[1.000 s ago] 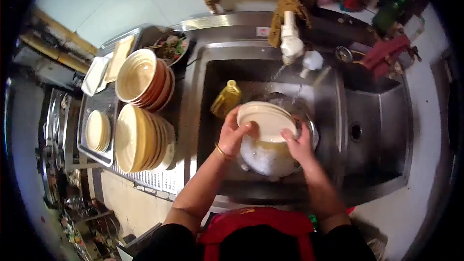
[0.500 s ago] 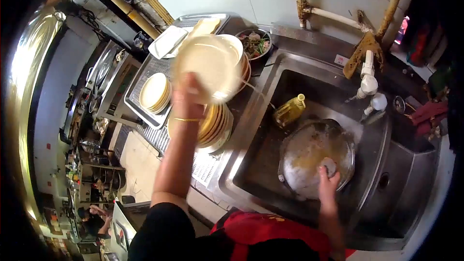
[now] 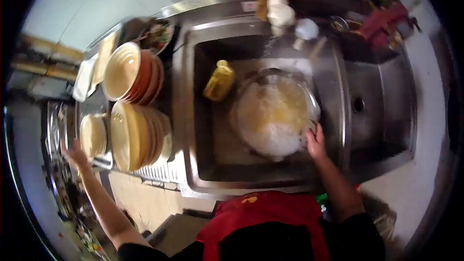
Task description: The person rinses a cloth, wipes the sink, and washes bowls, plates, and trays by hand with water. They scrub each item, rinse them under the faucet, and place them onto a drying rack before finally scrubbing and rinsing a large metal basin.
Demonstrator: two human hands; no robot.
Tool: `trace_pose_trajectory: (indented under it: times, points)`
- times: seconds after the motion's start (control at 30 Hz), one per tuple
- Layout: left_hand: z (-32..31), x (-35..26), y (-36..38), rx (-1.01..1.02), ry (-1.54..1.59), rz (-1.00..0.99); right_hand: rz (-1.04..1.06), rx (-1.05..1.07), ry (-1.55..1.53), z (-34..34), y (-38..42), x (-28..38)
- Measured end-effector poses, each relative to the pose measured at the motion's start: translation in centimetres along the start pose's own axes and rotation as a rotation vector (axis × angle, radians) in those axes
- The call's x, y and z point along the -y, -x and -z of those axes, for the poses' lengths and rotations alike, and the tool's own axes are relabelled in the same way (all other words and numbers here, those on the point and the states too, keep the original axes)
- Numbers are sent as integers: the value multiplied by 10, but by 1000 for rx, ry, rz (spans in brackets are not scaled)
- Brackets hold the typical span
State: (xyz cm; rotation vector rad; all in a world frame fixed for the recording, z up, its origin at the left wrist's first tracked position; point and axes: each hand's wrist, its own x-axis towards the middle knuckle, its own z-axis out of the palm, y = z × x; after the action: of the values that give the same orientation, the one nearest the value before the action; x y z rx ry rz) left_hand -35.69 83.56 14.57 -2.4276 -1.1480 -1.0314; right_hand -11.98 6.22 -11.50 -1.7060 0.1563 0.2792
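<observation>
My left hand (image 3: 74, 155) is raised at the far left with its fingers spread and nothing in them. It is nearest to a short stack of small plates (image 3: 93, 136). To the right of that stand a tilted stack of larger cream plates (image 3: 126, 137) and a stack of orange-brown bowls (image 3: 122, 71). My right hand (image 3: 316, 145) is at the right rim of a round basin (image 3: 315, 108) of foamy water in the sink. Its fingers are curled, and blur hides what lies between them.
A yellow bottle (image 3: 220, 81) stands in the sink (image 3: 212, 157), left of the basin. Water runs from a white tap (image 3: 280, 14) behind it. A bowl of food scraps (image 3: 157, 36) sits at the back left. A second sink bowl (image 3: 382, 116) is on the right.
My left hand has let go of a plate and moved left, down to the small plates. My right hand, which held a grey scrubbing pad, has shifted to the basin's rim. The view has turned.
</observation>
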Motion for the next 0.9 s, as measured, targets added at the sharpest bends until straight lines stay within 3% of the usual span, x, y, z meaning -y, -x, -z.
trace_pose_trajectory:
  times: [0.03, 0.1, 0.13, 0.17, 0.2, 0.23, 0.27, 0.3, 0.33, 0.37, 0.4, 0.43, 0.5, 0.57, 0.6, 0.67, 0.73, 0.77, 0.83, 0.87, 0.9]
  points:
    - [38, -83, 5, -126, 226, -121, -34, -15, 39, -2, -2, 9]
    - [90, -216, 29, -180, 521, -230, 207, -28, 288, -7, -20, -21]
    - [97, -258, 48, -167, 675, -260, 231, -47, 378, -15, -28, -27]
    - [90, -273, 73, -143, 603, -442, 255, -61, 470, -25, -34, -28]
    - [87, -315, 107, 130, 796, -476, 321, -76, 679, -36, -33, -5]
    - [84, -357, 140, 407, 964, -448, 343, -97, 562, -51, -43, -37]
    - [88, -398, 161, 769, 856, -460, 304, -89, 770, -64, -47, -43]
    - [59, -418, 197, 911, 1123, -440, 253, -80, 973, -73, -48, -47]
    - [29, -438, 241, 1207, 1489, -59, 276, -25, 1043, -74, -48, -55]
    - [-8, -448, 281, 1316, 1486, 72, 298, 28, 1110, -76, -49, -65]
    - [-47, -454, 316, 1358, 1467, 68, 316, 81, 1175, -78, -51, -71]
    - [-81, -459, 352, 1366, 1515, 360, 209, 197, 1120, -75, -53, -61]
    - [-120, -473, 375, 1569, 1475, 592, 17, 419, 997, -55, -61, -14]
    - [-156, -472, 424, 1519, 1409, 1047, 228, 320, 1036, -50, -79, -49]
    - [-167, -471, 433, 1436, 1389, 1162, 352, 265, 1032, -48, -90, -59]
    - [-149, -479, 405, 1471, 1279, 1132, 520, 133, 1017, -54, -101, -85]
    - [-157, -473, 412, 1252, 1194, 779, 189, 258, 843, -57, -114, -58]
    - [-159, -471, 413, 1183, 1209, 816, 27, 319, 751, -60, -121, -44]
    - [-149, -474, 409, 1048, 1233, 892, 38, 81, 934, -93, -127, -55]
    - [-144, -480, 407, 1029, 1249, 1040, 189, -145, 1068, -117, -122, -60]
    - [-133, -487, 397, 1155, 1316, 1083, 308, -399, 1189, -142, -116, -65]
